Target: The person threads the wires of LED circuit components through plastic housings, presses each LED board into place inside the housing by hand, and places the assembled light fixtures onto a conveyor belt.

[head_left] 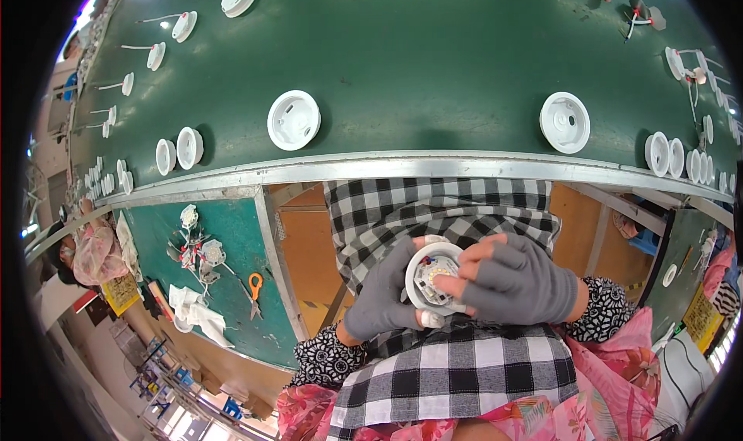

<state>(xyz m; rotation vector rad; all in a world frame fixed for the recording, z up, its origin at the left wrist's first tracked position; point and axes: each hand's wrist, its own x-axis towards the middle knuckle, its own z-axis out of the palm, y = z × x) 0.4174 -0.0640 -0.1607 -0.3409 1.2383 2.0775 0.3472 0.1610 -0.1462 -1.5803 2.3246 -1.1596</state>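
Above my lap, my left hand [382,295], in a grey fingerless glove, is closed round the side of a white round lamp housing [412,285]. The open face of the housing is turned up. A small LED board [435,271] with yellow dots lies inside, with some red and blue at its upper edge. My right hand [522,280], gloved the same way, reaches in from the right. Its bent fingers press on the board at the housing's right side. The fingertips cover part of the board, and whether they pinch its edge is hard to see.
Two white housings [294,121] [565,122] stand on the green conveyor belt [426,62] beyond its metal edge [433,165]. On the green side table [244,317] at left lie orange-handled scissors [255,290], wired LED boards [210,253] and a white cloth [197,309]. More lamp parts line both sides.
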